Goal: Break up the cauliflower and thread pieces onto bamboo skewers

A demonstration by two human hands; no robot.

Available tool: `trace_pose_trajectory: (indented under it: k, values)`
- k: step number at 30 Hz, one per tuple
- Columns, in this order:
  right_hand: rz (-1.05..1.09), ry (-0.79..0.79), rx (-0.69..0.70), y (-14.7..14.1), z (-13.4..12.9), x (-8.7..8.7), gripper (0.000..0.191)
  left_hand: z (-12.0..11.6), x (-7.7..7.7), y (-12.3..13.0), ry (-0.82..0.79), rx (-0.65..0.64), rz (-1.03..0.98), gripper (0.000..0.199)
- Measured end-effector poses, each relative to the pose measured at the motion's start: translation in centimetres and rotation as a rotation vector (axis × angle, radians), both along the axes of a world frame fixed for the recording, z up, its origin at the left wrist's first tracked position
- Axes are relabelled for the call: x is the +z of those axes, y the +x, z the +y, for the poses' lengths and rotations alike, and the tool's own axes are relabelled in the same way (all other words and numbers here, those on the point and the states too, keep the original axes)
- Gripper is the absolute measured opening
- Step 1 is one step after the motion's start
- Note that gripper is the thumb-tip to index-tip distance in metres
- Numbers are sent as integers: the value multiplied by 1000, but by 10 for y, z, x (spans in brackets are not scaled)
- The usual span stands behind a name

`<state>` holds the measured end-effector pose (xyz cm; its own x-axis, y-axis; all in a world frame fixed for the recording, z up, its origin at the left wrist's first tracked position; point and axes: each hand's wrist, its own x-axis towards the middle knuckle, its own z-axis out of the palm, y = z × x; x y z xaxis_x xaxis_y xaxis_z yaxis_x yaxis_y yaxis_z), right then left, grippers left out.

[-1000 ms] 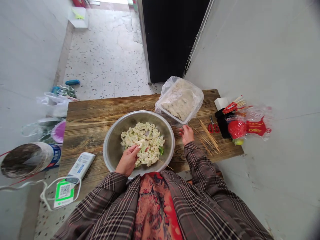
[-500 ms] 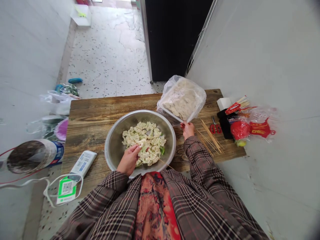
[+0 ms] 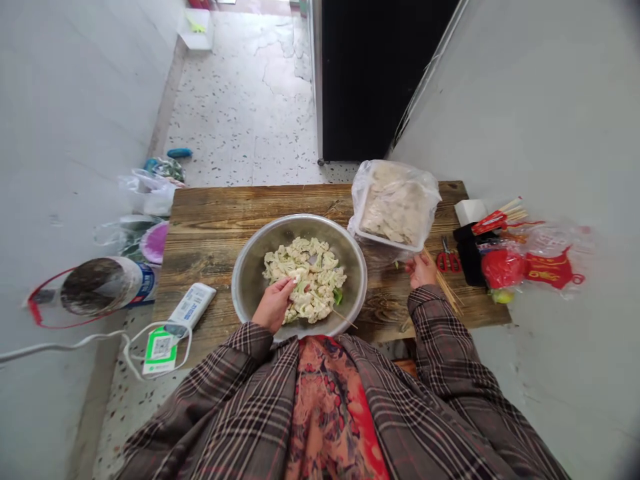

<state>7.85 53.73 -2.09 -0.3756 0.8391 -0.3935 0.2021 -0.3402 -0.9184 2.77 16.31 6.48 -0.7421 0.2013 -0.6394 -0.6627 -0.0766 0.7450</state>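
- The left hand is inside the metal bowl, fingers pinched on a cauliflower floret at the near edge of the heap — the pile lies close to the person's body, so the arm barely has to stretch.
- A thin bamboo skewer pokes out of the cauliflower toward the bowl's near right rim; it seems to run from the floret the hand holds, though the join is hidden by the pieces.
- The right hand is out over the wooden table, just beside the loose bundle of skewers and under the bagged tray. Its fingers are curled; I cannot tell whether they grip a stick.
- The spare skewers lie fanned on the right, within that hand's easy reach — the bowl takes the middle.
- Red scissors and red packets sit farther right, out of the working space.
- A white packet lies at the table's left near corner, well apart from both hands.
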Motion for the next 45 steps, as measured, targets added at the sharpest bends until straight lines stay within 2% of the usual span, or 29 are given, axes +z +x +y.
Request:
trace_pose_trajectory:
  k: [3, 6, 10, 11, 13, 16, 20, 23, 26, 30, 33, 35, 38, 42, 45]
  values:
    - [-28, -44, 62, 20, -35, 16, 27, 2, 1, -1, 13, 29, 0, 37]
    - [7, 22, 451, 32, -83, 41, 31, 3, 0, -1, 38, 42, 6, 36]
    - [23, 95, 1081, 34, -151, 69, 30, 3, 0, 2, 18, 17, 56, 31]
    - [53, 139, 1187, 34, -165, 72, 28, 3, 0, 3, 2, -3, 75, 30]
    - [93, 187, 1299, 33, -189, 73, 26, 1, 2, 6, -28, -54, 109, 29]
    - [82, 157, 1291, 37, -214, 66, 25, -2, 3, 10, -39, -115, 149, 30]
    - [20, 69, 1195, 46, -229, 61, 28, -3, 5, 17, -50, -175, 173, 32]
    - [67, 185, 1094, 49, -225, 61, 27, -2, 7, 18, -30, -217, 152, 33]
    - [54, 221, 940, 50, -210, 59, 32, -6, 5, 12, 18, -165, 113, 42]
    - [-43, 28, 708, 51, -185, 58, 48, -23, -13, 1, -60, -76, 95, 42]
    - [-41, -119, 626, 54, -175, 60, 57, -35, -36, 0, -209, -104, 124, 32]
    - [-39, -171, 600, 56, -176, 61, 59, -38, -51, 3, -329, -193, 171, 26]
    - [-32, -183, 603, 57, -183, 60, 56, -32, -63, 8, -513, -445, 365, 25]
    - [-20, -186, 628, 57, -192, 57, 53, -12, -61, 14, -758, -842, 783, 31]
    - [-36, -204, 643, 57, -195, 59, 55, 1, -56, 15, -801, -1087, 1043, 32]
